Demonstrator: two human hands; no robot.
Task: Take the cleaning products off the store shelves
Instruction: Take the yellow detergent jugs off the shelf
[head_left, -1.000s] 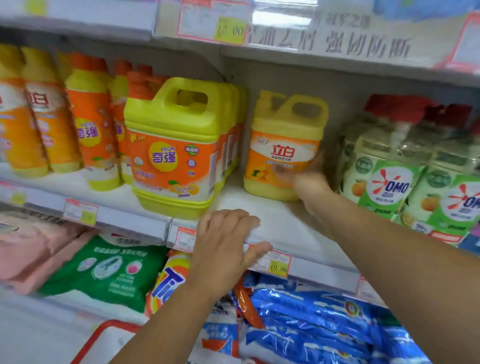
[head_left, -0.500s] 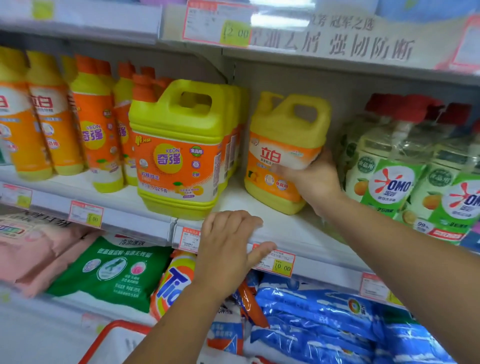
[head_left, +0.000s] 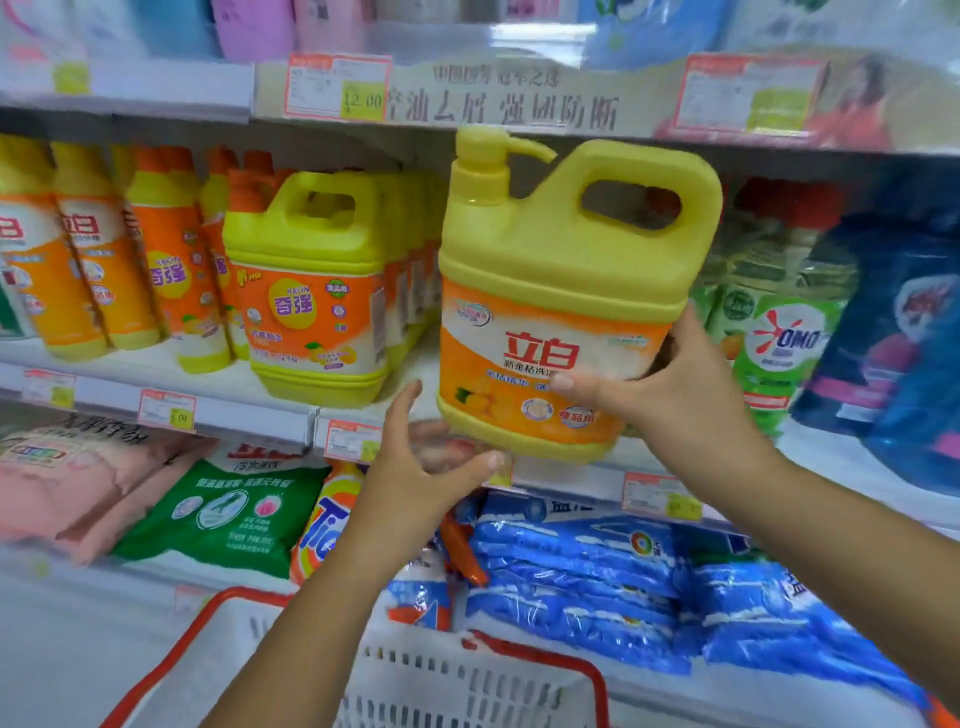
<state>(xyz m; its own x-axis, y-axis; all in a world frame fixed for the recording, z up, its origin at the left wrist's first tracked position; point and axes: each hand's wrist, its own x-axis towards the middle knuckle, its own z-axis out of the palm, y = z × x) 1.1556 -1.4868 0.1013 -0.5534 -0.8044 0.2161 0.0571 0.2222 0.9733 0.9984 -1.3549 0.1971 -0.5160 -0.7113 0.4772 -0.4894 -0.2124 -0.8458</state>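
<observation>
Holding: we grip the yellow jug (head_left: 561, 291) with our right hand (head_left: 675, 395), thumb across the front sticker and fingers round the right side.
Left hand: our left hand (head_left: 421, 467) is spread wide and loose just under the jug's bottom left corner. We cannot tell if it touches the jug.
Jug: it is up in the air in front of the middle shelf (head_left: 234, 415), not standing on it. It is almost straight up. It has a pump on top and a big handle.
Other jugs: a row of yellow jugs with orange stickers (head_left: 311, 291) stands on the shelf to the left.
Bottles: tall yellow and orange bottles (head_left: 104, 260) stand further left.
Right side: green bottles with red tops (head_left: 779, 332) stand behind our right hand, with a dark blue pack (head_left: 904, 353) beside them.
Below: blue bags (head_left: 597, 571), a green bag (head_left: 223, 509) and pink bags (head_left: 67, 478) lie on the lower shelf.
Basket: a white basket with a red rim (head_left: 467, 686) is low down, under our arms.
Tags: price tags (head_left: 166, 410) stick on the shelf edge.
</observation>
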